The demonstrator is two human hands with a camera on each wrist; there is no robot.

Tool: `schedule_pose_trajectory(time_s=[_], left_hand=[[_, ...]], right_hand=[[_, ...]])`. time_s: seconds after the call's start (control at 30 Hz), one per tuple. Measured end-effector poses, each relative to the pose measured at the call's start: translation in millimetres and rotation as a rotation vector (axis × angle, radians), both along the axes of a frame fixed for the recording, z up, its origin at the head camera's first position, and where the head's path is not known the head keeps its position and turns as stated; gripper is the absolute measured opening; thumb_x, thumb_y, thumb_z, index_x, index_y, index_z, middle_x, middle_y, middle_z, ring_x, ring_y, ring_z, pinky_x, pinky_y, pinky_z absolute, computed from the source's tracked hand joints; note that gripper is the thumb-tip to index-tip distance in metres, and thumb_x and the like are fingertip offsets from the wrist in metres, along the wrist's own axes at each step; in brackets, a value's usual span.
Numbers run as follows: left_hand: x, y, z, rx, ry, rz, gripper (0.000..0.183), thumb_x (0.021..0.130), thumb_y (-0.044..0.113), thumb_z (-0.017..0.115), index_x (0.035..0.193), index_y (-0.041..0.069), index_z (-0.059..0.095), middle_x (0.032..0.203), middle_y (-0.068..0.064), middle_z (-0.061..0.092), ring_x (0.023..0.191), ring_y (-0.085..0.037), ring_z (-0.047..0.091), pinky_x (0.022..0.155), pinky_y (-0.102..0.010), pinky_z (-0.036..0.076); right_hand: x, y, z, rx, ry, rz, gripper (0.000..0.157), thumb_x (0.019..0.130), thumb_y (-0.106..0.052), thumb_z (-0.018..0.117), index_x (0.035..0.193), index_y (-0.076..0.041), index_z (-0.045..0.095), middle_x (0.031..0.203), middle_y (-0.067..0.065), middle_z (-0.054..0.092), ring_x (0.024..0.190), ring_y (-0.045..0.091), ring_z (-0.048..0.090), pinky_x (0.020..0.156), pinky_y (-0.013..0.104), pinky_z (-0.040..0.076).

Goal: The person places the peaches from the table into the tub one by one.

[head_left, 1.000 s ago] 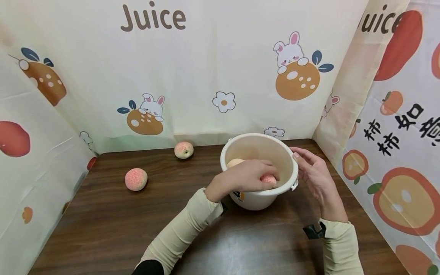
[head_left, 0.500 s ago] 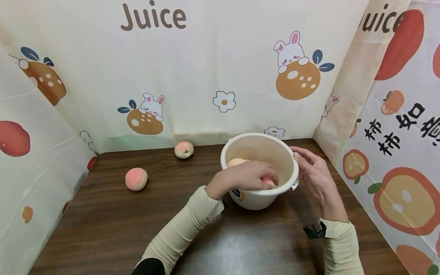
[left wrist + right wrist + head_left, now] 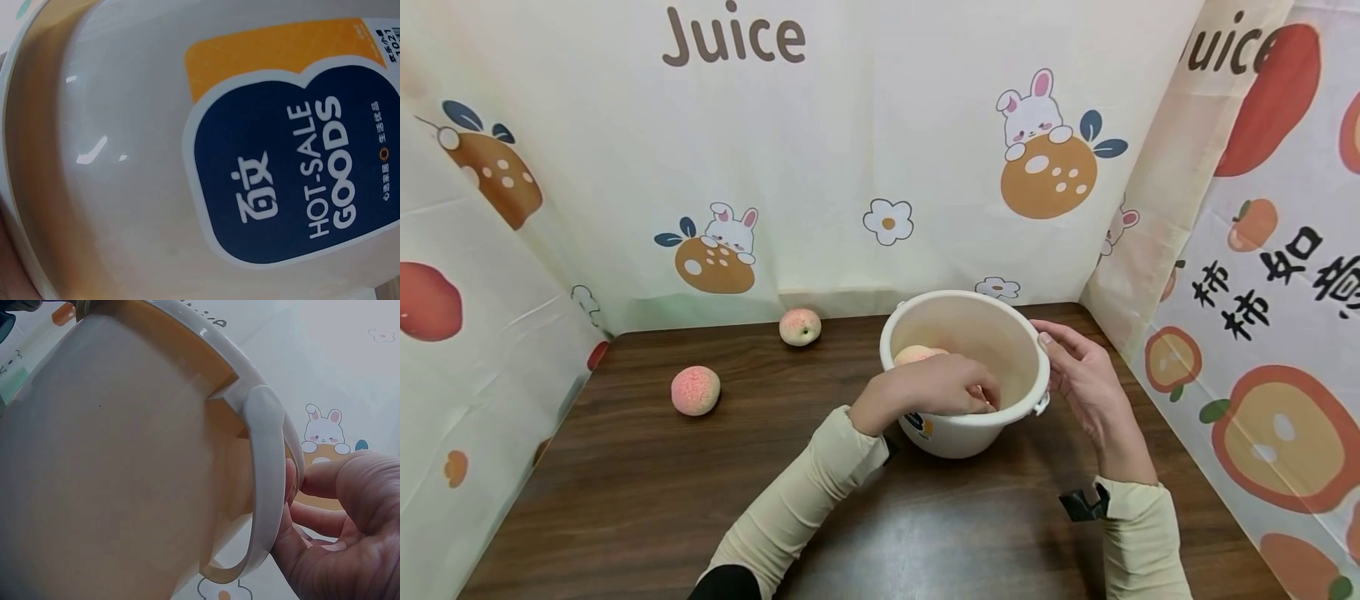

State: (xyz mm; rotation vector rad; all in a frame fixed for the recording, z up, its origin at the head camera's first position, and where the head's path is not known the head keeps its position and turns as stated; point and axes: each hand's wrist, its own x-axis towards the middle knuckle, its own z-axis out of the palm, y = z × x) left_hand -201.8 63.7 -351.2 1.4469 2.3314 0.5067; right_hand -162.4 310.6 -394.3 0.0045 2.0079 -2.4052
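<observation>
A white bucket [image 3: 951, 435] stands on the table, a blue and orange label [image 3: 294, 156] on its side. My left hand [image 3: 942, 385] reaches over the near rim into it, fingers curled round a peach that they mostly hide. Beside that hand, inside the bucket, another pale peach [image 3: 917, 354] shows. At the right, my right hand [image 3: 1084, 375] pinches the bucket's rim between thumb and fingers, close to the white handle [image 3: 265, 481]. In the left wrist view the bucket's wall hides the left fingers.
Two pink peaches lie on the dark wooden table [image 3: 700, 500]: one peach [image 3: 696, 391] at the left, another peach [image 3: 800, 327] near the back edge. Printed cloth [image 3: 820, 150] hangs behind and along both sides.
My left fingers have sunk slightly deeper into the bucket, and the peach they hold is now almost out of sight. My right hand stays on the rim.
</observation>
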Motion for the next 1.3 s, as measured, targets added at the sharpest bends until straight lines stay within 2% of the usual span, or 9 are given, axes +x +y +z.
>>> schedule_pose_trajectory(time_s=[0.2,0.57,0.7,0.93,1.13,1.3], left_hand=[[1.5,-1,-0.3,0.032,0.048,0.015,0.018,0.104,0.027,0.058,0.11,0.026,0.076,0.098,0.015,0.071,0.09,0.0,0.062,0.08,-0.015,0.047],[6.2,-1,-0.2,0.125,0.171,0.054,0.023,0.106,0.023,0.056,0.117,0.021,0.076,0.104,0.012,0.071,0.09,-0.002,0.062,0.086,-0.017,0.049],[9.5,-3,-2.4,0.192,0.254,0.093,0.022,0.105,0.021,0.056,0.115,0.02,0.075,0.106,0.01,0.071,0.091,-0.003,0.062,0.087,-0.017,0.049],[17.3,-11,-7.3,0.349,0.428,0.202,0.02,0.102,0.016,0.057,0.111,0.018,0.075,0.107,0.008,0.073,0.092,-0.007,0.065,0.083,-0.019,0.051],[19.0,-25,-9.8,0.45,0.428,0.232,0.017,0.101,0.01,0.06,0.109,0.015,0.074,0.106,0.004,0.073,0.097,-0.011,0.067,0.089,-0.025,0.053],[12.3,-39,-8.1,0.495,0.42,0.269,0.018,0.1,0.008,0.059,0.107,0.017,0.073,0.11,0.002,0.07,0.103,-0.014,0.063,0.09,-0.028,0.053]], right_hand=[[-0.3,0,-0.3,-0.002,0.004,0.004,0.037,0.104,-0.023,0.063,0.138,-0.009,0.061,0.119,-0.004,0.072,0.097,0.008,0.076,0.072,0.028,0.064],[-0.1,1,0.8,0.02,-0.01,0.0,0.041,0.104,-0.025,0.064,0.141,-0.008,0.059,0.122,-0.005,0.07,0.096,0.008,0.074,0.072,0.028,0.064],[-0.5,1,0.0,0.029,-0.006,-0.002,0.041,0.104,-0.026,0.064,0.141,-0.008,0.059,0.121,-0.005,0.07,0.094,0.008,0.074,0.07,0.027,0.063],[-1.3,0,-1.9,0.032,-0.004,0.0,0.04,0.104,-0.025,0.063,0.14,-0.008,0.06,0.119,-0.006,0.071,0.093,0.007,0.073,0.069,0.027,0.063],[-0.9,-1,-1.5,0.036,-0.029,-0.011,0.042,0.103,-0.026,0.066,0.14,-0.008,0.06,0.117,-0.005,0.071,0.089,0.007,0.072,0.067,0.026,0.062],[-0.3,-1,-0.2,0.038,-0.02,-0.017,0.04,0.103,-0.026,0.066,0.138,-0.008,0.061,0.115,-0.005,0.072,0.086,0.008,0.072,0.064,0.025,0.061]])
